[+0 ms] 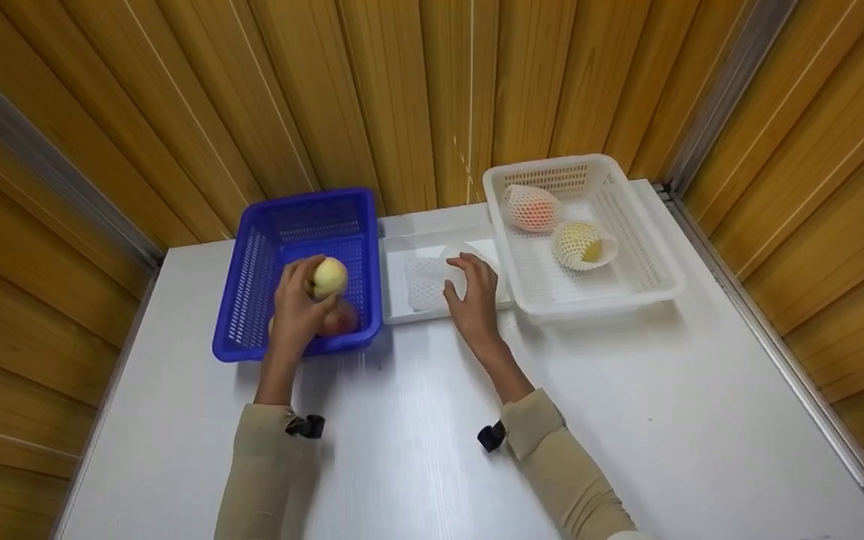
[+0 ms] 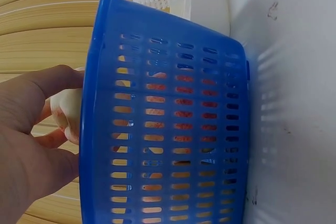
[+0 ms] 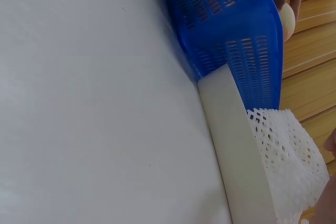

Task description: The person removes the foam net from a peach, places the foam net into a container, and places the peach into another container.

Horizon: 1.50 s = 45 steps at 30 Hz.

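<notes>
Pale yellow fruit (image 1: 331,276) sits in the grip of a person's left hand (image 1: 297,304) over a blue basket (image 1: 247,307), showing just above the rim, while a reddish fruit (image 1: 340,321) lies below it inside. Round and smooth-looking, the held piece is probably firm, of modest weight and easily bruised (its skin may also prove slick, though no view settles that). The safest hold is likely around its widest part, thumb opposing spread fingers, pressing with flat pads rather than nails and leaving one end bare.

At the white tray (image 1: 395,296) beside the basket, the right hand (image 1: 475,296) hovers with fingers loosely bent and thumb apart from the forefinger; whether it touches the white foam nets (image 1: 424,285) there cannot be told. The nets look almost weightless, soft and stretchy, apt to collapse or snag, and are probably best pinched at the edge of the mouth. Across in a white basket (image 1: 589,304), a red fruit (image 1: 533,210) and a yellow fruit (image 1: 579,246) rest near each other, each in foam.
</notes>
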Available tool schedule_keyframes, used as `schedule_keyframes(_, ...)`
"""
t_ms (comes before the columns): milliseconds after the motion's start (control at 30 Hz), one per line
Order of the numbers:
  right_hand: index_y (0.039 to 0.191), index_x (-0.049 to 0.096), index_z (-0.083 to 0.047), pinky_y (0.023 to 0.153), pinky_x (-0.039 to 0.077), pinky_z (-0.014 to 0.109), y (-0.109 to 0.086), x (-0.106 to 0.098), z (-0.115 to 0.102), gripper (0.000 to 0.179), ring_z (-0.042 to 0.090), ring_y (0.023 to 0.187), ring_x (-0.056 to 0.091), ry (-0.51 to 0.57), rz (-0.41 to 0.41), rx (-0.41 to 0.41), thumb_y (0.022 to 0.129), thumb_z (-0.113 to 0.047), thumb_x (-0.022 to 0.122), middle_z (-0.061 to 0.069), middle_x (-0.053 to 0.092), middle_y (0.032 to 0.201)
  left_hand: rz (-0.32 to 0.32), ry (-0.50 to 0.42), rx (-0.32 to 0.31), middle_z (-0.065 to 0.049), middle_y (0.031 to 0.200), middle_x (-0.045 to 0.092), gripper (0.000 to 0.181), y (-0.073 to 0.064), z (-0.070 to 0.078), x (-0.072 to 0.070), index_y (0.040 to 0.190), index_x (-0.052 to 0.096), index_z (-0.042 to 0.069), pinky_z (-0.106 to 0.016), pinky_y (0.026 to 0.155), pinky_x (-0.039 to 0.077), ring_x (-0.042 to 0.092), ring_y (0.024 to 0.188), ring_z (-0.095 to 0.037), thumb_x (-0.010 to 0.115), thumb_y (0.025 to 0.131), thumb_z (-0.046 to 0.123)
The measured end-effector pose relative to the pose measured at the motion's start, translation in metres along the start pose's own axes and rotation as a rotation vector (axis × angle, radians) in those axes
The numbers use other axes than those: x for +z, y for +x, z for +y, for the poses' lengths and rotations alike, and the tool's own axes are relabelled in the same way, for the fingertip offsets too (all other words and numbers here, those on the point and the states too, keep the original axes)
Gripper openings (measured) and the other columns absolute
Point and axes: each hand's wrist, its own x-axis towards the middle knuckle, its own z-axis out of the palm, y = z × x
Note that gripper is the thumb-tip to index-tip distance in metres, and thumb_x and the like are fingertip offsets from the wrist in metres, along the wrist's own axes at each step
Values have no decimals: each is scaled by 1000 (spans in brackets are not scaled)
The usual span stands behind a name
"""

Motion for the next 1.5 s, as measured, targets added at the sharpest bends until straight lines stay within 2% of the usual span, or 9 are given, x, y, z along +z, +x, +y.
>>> schedule_keyframes(167, 123, 65, -7, 114, 35, 48, -4, -5, -4, 30, 33, 137, 38, -29, -55, -19, 95, 2, 64, 13, 52, 141, -22, 8, 2, -24, 134, 52, 59, 4, -2, 0, 135, 60, 1, -53, 106, 45, 53, 123, -39, 80, 80, -6)
schedule_keyframes(300, 121, 67, -7, 116, 32, 51, -8, -8, -7, 31, 40, 139, 36, -70, -46, -79, 92, 6, 63, 14, 53, 140, -55, 28, 11, -26, 133, 53, 60, 9, -3, -1, 134, 60, -1, -55, 107, 44, 53, 124, -42, 80, 79, -7)
schedule_keyframes(400, 121, 67, -7, 117, 30, 53, -12, -9, -9, 33, 43, 141, 34, -95, -41, -125, 91, 7, 63, 14, 52, 142, -97, 54, 10, -27, 134, 53, 61, 14, -4, -4, 134, 59, -2, -57, 107, 43, 52, 124, -43, 81, 78, -7)
schedule_keyframes(500, 121, 68, -7, 117, 31, 52, -16, -10, -10, 33, 41, 142, 34, -116, -46, -147, 91, 8, 63, 13, 53, 142, -148, 68, -8, -27, 135, 52, 60, 19, -3, -8, 135, 58, -1, -58, 106, 43, 51, 125, -43, 81, 79, -5)
schedule_keyframes(667, 120, 70, -6, 117, 34, 49, -19, -9, -9, 34, 36, 139, 41, -166, -84, -152, 90, 10, 64, 11, 59, 137, -227, 98, -16, -27, 138, 51, 58, 31, -4, -12, 137, 57, -1, -58, 103, 43, 50, 125, -42, 79, 83, -2)
schedule_keyframes(933, 127, 68, -3, 114, 37, 55, -19, -6, -6, 38, 44, 135, 45, -245, -206, -135, 90, 6, 65, 19, 60, 137, -319, 144, -34, -30, 134, 50, 56, 53, -6, -9, 137, 56, -4, -58, 100, 44, 49, 120, -44, 77, 86, 1)
schedule_keyframes(1233, 136, 62, -5, 116, 35, 55, -18, -3, -2, 43, 45, 140, 37, -293, -319, -65, 93, -2, 63, 22, 51, 147, -338, 217, -8, -31, 130, 52, 59, 65, -12, -7, 137, 55, -5, -58, 95, 48, 54, 114, -45, 78, 84, 3)
schedule_keyframes(1400, 140, 59, -6, 116, 34, 55, -19, -4, -1, 45, 45, 142, 35, -294, -353, -46, 95, -3, 62, 22, 48, 150, -321, 267, -5, -34, 130, 52, 58, 69, -17, -15, 135, 56, -7, -60, 95, 46, 53, 114, -49, 78, 82, 0)
schedule_keyframes(1500, 143, 56, -7, 117, 33, 55, -17, -4, -1, 48, 45, 142, 35, -295, -370, -28, 95, -5, 63, 23, 46, 151, -303, 270, -41, -34, 132, 50, 57, 71, -22, -23, 135, 55, -7, -60, 97, 45, 52, 116, -49, 77, 82, -1)
